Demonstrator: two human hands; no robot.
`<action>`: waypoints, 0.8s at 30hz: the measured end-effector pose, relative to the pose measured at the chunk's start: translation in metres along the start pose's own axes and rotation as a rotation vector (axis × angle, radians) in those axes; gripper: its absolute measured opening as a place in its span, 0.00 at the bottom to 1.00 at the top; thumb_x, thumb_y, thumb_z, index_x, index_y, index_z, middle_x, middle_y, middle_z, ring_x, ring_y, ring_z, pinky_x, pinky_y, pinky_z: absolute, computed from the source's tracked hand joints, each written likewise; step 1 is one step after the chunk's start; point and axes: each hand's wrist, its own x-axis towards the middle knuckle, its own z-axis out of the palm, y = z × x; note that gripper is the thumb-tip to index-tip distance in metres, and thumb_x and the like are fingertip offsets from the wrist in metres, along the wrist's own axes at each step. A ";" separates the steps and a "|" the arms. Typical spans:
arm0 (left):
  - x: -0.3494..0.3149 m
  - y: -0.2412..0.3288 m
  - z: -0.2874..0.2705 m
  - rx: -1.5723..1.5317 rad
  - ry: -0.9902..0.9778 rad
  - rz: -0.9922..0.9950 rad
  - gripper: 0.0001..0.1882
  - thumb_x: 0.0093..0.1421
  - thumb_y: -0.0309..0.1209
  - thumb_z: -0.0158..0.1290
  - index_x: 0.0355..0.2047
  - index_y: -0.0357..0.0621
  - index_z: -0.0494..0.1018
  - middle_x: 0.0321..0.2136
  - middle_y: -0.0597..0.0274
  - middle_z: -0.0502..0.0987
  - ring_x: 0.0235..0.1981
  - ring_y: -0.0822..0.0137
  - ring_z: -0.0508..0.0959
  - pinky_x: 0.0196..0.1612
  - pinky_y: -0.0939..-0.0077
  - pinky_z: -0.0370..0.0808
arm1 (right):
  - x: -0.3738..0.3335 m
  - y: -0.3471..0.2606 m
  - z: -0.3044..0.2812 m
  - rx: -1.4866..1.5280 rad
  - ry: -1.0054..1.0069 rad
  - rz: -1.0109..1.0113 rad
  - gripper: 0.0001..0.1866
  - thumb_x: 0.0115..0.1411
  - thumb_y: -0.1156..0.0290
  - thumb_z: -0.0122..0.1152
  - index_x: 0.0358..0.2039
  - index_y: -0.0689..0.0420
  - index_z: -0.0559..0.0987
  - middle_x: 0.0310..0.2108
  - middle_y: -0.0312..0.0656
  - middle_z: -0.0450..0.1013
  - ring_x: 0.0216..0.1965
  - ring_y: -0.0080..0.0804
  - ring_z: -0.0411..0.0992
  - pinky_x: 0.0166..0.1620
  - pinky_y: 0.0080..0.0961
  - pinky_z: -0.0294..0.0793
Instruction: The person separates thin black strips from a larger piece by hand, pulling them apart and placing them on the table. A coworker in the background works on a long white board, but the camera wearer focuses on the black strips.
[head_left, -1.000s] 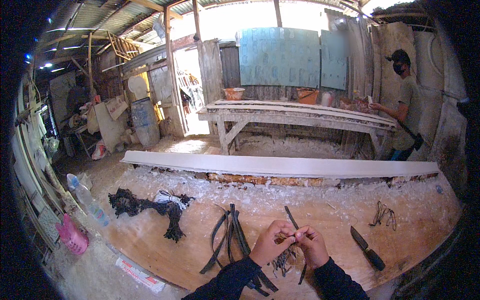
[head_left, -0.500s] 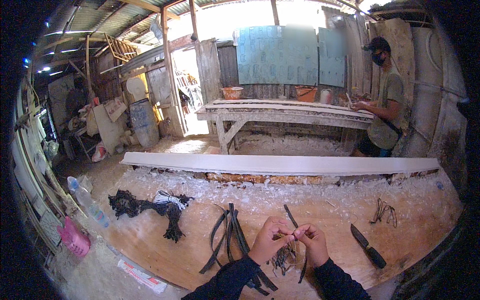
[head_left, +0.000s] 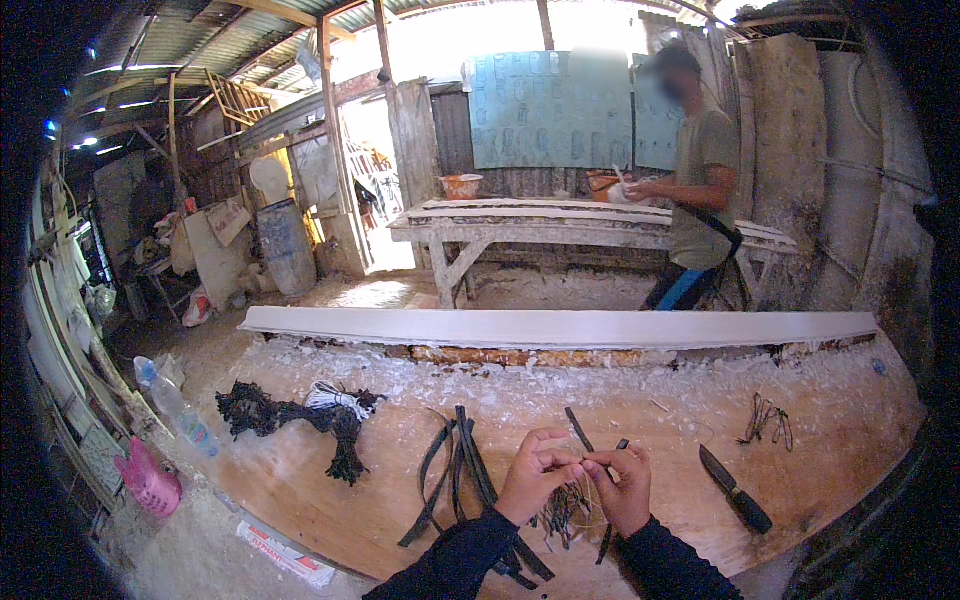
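My left hand [head_left: 538, 476] and my right hand [head_left: 622, 484] meet over the board, thumbs and fingers pinched together. A thin pale strand runs between the fingertips and hangs below them; its kind is too fine to make out. The end of a black strip pokes up behind my right fingers, and another black strip [head_left: 577, 424] lies just beyond the hands. Beneath them is a tangle of thin dark ties [head_left: 562, 515], partly covered. Several long black strips [head_left: 462, 465] lie beside my left wrist.
A knife [head_left: 735, 487] lies at the right, below thin looped ties [head_left: 768, 421]. Black cord bundles [head_left: 290, 412] are at the left, near a plastic bottle [head_left: 180, 405] and pink basket [head_left: 152, 482]. A long white bar [head_left: 560, 328] spans the far edge. Beyond, a person [head_left: 700, 170] stands at a bench.
My hands stay close together, the fingers shifting slightly; a black strip's end now shows above my right hand. The person at the far bench has moved left.
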 end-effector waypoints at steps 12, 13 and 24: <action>0.002 -0.006 -0.002 -0.049 0.013 0.012 0.21 0.51 0.21 0.53 0.43 0.38 0.58 0.28 0.58 0.75 0.31 0.72 0.75 0.37 0.82 0.70 | 0.001 0.001 -0.001 -0.009 -0.057 -0.023 0.04 0.47 0.72 0.59 0.26 0.53 0.77 0.23 0.35 0.72 0.29 0.29 0.69 0.50 0.34 0.52; 0.003 -0.007 -0.002 -0.030 0.006 0.040 0.20 0.51 0.21 0.53 0.43 0.38 0.58 0.28 0.58 0.75 0.31 0.72 0.75 0.36 0.82 0.70 | 0.001 0.002 -0.001 -0.009 -0.055 -0.031 0.04 0.48 0.72 0.59 0.26 0.53 0.77 0.22 0.35 0.72 0.29 0.30 0.69 0.50 0.35 0.53; 0.004 -0.009 -0.002 0.138 0.023 0.062 0.20 0.48 0.20 0.55 0.39 0.39 0.59 0.26 0.58 0.74 0.32 0.69 0.76 0.37 0.79 0.71 | 0.002 0.003 -0.001 -0.010 -0.099 -0.027 0.03 0.48 0.71 0.58 0.23 0.56 0.74 0.22 0.36 0.71 0.29 0.32 0.69 0.49 0.36 0.54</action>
